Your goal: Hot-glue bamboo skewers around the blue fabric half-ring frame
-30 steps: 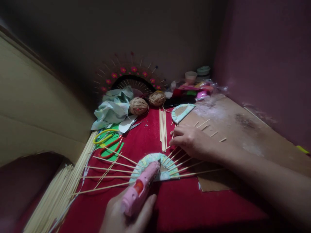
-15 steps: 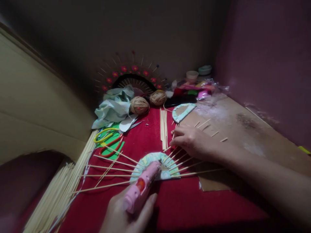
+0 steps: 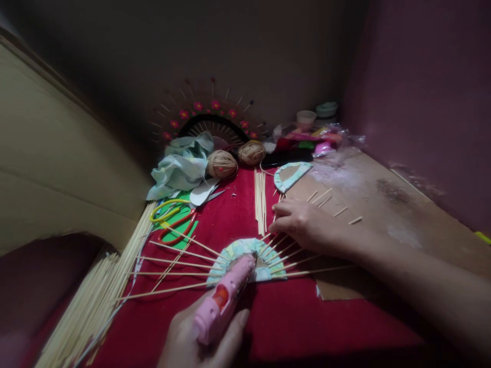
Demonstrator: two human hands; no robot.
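My left hand point(image 3: 207, 332) is wrapped around a pink glue gun point(image 3: 220, 301). The gun's nozzle end is over a half-ring point(image 3: 233, 250) covered in pale green and blue patterned cloth. Thin bamboo sticks point(image 3: 180, 273) fan out from both sides of this half-ring. Above its right side, my right hand point(image 3: 303, 222) is closed in a pinch on the outer part of one bamboo stick, much of it hidden by the fingers. A row of loose sticks point(image 3: 260, 202) lies just left of those fingertips. Beyond the right hand is a second cloth-wrapped half-ring point(image 3: 293, 176).
Scissors point(image 3: 176, 232) with yellow and orange handles lie on green material at left. Behind are crumpled cloth point(image 3: 178, 174), twine balls point(image 3: 222, 164) and a flowered fan-shaped piece point(image 3: 209, 110). Long sticks point(image 3: 80, 306) line the left edge. Cardboard point(image 3: 402, 214) covers the right side.
The view has shifted slightly. Both hands hold nearly the same positions, with the glue gun still over the half-ring.
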